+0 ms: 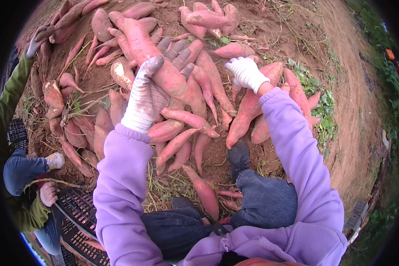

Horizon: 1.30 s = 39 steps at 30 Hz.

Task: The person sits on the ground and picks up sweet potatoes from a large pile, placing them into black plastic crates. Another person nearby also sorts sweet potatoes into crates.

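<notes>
My left hand (pixel 149 89), in a striped white glove soiled at the fingers, grips a large, long sweet potato (pixel 159 66). The root slants across the palm, thumb on one side and fingertips showing on the other. To the right, my gloved right hand (pixel 247 73) hovers over the heap with curled fingers. Its palm is turned away, so whatever it may hold is hidden. Close to it are a pink sweet potato (pixel 234 50) above and a big one (pixel 249 106) below. Under my left hand lie several more sweet potatoes (pixel 178 144), some touching or overlapping.
At left, a co-worker's gloved hand (pixel 38 38) touches roots; their other hand (pixel 49 194) is at a black plastic crate (pixel 74 202). A sweet potato (pixel 202 193) lies between my legs. Green vines (pixel 322 109) edge the heap, beside bare soil (pixel 352 133).
</notes>
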### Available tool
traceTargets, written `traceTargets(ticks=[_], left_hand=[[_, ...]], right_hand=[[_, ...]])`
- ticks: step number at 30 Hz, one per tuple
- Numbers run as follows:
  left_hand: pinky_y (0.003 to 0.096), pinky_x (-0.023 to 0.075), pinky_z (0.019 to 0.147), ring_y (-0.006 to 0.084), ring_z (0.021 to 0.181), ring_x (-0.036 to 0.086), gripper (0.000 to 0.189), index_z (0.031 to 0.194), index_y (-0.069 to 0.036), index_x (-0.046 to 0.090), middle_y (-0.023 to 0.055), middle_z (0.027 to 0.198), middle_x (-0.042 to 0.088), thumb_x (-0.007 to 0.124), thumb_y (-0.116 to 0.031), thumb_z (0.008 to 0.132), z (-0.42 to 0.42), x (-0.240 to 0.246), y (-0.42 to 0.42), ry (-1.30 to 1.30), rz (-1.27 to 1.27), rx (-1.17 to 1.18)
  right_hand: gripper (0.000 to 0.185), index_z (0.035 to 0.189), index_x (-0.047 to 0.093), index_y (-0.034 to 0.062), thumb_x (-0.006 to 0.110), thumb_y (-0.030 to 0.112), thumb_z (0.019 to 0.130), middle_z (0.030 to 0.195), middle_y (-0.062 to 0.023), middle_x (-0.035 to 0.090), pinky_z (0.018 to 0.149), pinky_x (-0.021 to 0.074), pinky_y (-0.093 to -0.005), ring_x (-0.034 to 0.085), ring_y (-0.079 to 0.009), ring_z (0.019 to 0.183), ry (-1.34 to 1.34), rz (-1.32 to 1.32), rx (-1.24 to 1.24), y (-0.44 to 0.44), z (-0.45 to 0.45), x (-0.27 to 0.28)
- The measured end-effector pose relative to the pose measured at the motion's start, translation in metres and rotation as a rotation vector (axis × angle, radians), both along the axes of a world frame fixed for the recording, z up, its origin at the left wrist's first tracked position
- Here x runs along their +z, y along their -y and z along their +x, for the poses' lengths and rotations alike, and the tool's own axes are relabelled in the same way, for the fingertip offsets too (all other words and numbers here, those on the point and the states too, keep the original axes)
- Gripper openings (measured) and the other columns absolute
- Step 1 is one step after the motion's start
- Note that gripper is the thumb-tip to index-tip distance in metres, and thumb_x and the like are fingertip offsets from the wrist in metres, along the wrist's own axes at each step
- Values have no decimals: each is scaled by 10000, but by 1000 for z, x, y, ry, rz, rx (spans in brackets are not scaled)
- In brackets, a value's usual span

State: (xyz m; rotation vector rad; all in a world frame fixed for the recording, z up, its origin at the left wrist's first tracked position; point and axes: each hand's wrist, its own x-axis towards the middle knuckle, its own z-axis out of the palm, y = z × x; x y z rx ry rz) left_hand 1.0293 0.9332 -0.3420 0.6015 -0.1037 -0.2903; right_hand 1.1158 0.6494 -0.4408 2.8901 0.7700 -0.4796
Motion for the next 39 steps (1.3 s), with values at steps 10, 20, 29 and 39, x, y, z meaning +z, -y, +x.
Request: traceTargets(ticks=[10,20,29,39], left_hand=[[512,283,1220,367,1450,352,862,1548,-39,223,200,1568,328,715,-229,865,-28,-39,-50,-195,80,62],[512,290,1206,368,1458,332,972,1570,-26,175,214,1576,303,738,-260,812,-36,-37,-52,-200,191,37],[497,309,1198,359,1438,374,905,1554,-40,229,214,1553,347,737,-253,836,-31,-43,-54,-200,158,39],[464,356,1156,344,1405,418,920,1544,-32,271,191,1541,377,745,-259,788,-29,-43,-61,-181,194,-9]], right_hand=[[246,1080,685,131,605,65,857,1111,-75,655,753,532,-453,609,-314,1057,266,176,185,29,-2,-49],[341,1167,651,29,606,7,831,1078,-147,717,919,533,-359,686,-253,1022,77,955,-371,67,37,37],[495,1217,659,174,774,182,735,1113,-94,648,881,532,-437,641,-318,1045,75,-130,121,-2,-3,-60],[602,1387,531,56,723,385,921,1313,-79,610,1000,504,-401,617,-229,1171,-455,1557,-463,22,27,42]])
